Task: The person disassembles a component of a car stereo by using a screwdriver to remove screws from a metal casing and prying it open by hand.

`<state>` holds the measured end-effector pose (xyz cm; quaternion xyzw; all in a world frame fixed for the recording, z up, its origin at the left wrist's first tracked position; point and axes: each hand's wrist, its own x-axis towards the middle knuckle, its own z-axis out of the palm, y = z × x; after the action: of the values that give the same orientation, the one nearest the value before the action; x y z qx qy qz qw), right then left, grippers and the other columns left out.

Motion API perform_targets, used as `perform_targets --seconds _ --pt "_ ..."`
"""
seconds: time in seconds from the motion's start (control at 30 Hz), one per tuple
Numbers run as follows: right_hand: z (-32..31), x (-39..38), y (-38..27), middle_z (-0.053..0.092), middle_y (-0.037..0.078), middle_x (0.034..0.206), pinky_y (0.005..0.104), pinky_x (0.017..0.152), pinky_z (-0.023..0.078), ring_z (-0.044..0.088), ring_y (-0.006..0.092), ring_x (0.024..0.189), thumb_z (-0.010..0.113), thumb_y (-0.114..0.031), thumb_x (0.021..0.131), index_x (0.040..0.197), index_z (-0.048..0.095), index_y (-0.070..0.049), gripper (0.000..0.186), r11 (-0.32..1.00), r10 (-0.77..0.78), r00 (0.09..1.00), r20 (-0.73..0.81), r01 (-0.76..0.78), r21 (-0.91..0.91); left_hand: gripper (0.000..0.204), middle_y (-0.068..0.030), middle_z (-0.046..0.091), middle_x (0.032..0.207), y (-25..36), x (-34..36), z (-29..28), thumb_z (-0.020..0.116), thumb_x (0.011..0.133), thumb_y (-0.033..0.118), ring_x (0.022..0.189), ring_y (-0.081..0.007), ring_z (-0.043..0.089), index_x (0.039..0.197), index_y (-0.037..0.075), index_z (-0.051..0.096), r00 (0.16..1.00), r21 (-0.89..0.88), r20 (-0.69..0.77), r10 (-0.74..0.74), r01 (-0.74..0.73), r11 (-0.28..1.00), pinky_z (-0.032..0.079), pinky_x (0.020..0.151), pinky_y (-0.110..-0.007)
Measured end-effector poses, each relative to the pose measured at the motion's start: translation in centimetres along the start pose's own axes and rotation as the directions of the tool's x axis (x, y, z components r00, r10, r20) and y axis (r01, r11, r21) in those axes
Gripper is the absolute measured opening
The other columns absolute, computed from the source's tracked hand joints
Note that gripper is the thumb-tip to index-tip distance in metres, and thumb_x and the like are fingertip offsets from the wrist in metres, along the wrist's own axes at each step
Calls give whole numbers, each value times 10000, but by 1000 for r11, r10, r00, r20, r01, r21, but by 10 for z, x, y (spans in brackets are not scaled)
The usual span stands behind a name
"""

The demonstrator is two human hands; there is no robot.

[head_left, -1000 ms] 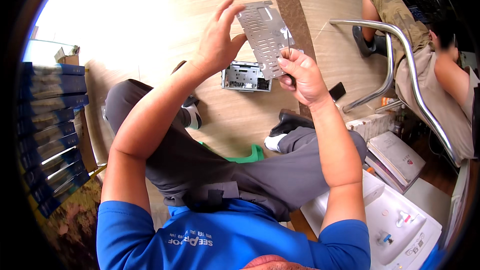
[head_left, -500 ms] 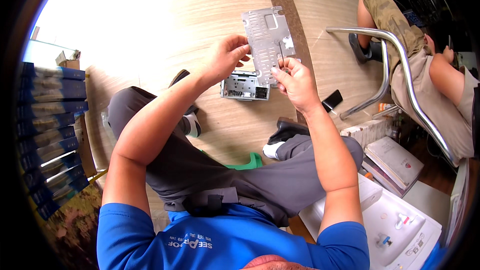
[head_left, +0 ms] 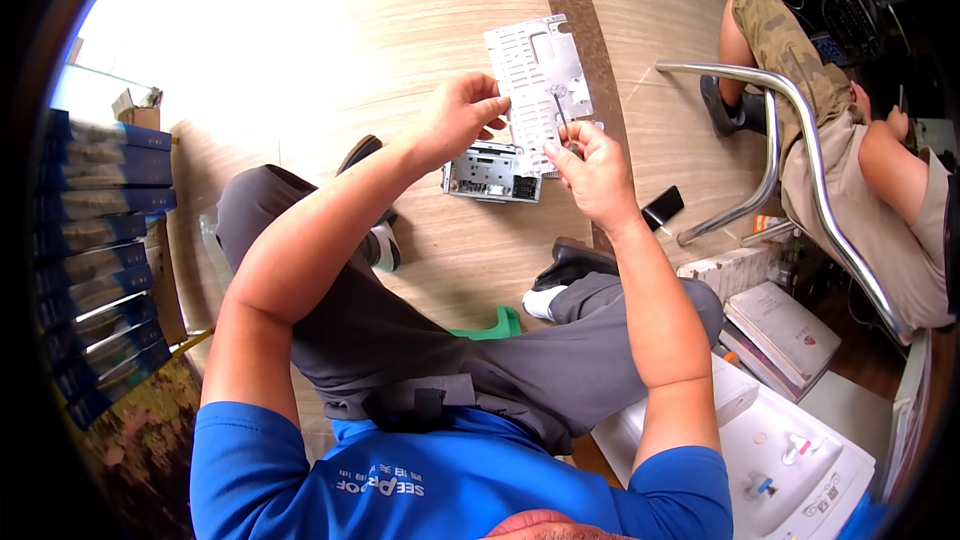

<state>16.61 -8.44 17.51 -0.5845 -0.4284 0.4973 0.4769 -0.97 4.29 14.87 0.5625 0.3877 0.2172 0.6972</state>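
Note:
A thin silver metal cover plate (head_left: 532, 60), pierced with rows of slots and holes, is held up above the floor. My left hand (head_left: 466, 118) pinches its left edge between thumb and fingers. My right hand (head_left: 598, 172) is closed around a screwdriver (head_left: 561, 112) at the plate's lower right; the thin shaft lies across the plate's face, and most of the handle is hidden in my fingers. Below the plate, partly covered by it, an opened metal box-shaped device (head_left: 485, 178) sits on the floor, its inner parts showing.
A black phone (head_left: 663, 204) lies on the floor at right, near a chrome chair frame (head_left: 768, 145). Another person (head_left: 800, 50) sits beyond it. Stacked blue boxes (head_left: 105, 200) stand at left. A green stool (head_left: 492, 325) is under me; a white basin (head_left: 790, 440) is at lower right.
The plate has tilted slightly and its face now looks brighter. Both hands keep their holds and have barely moved.

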Motion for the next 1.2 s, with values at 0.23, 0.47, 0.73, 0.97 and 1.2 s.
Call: perform_targets --seconds 0.23,0.47,0.73,0.97,1.2 --pt "0 -2 5 630 10 839 183 607 420 523 29 689 640 -86 924 1026 597 -11 134 995 -47 999 -9 46 -83 180 -61 667 911 -1 0 0 589 966 170 820 -129 640 1005 -4 606 1000 52 8 -16 15 999 544 690 -273" --pt "4 -6 0 683 79 860 263 714 512 639 107 798 662 -43 879 993 606 33 149 964 -142 990 -25 133 -230 192 -58 672 898 -2 -1 1 599 961 187 813 -127 641 986 -3 609 1000 55 -1 -15 15 998 543 680 -273" --pt "5 -7 -1 696 112 848 286 720 525 660 134 789 672 -56 869 995 604 39 172 928 -204 979 -15 189 -322 255 -63 666 848 -8 1 2 658 927 250 772 -120 633 934 -3 621 1000 81 -10 7 -6 997 535 633 -276" --pt "4 -6 1 700 124 848 294 708 526 670 150 781 674 -57 860 993 607 35 175 914 -229 973 -15 210 -347 288 -70 665 832 -9 2 2 672 917 274 757 -122 628 922 -10 624 1000 99 -23 21 -19 995 530 631 -280" --pt "6 -7 3 698 132 844 305 701 529 679 173 770 678 -60 852 985 608 30 175 908 -240 971 -19 217 -357 287 -76 669 841 -10 0 1 660 925 266 762 -129 633 941 -18 625 1000 117 -11 22 -21 993 533 641 -285"
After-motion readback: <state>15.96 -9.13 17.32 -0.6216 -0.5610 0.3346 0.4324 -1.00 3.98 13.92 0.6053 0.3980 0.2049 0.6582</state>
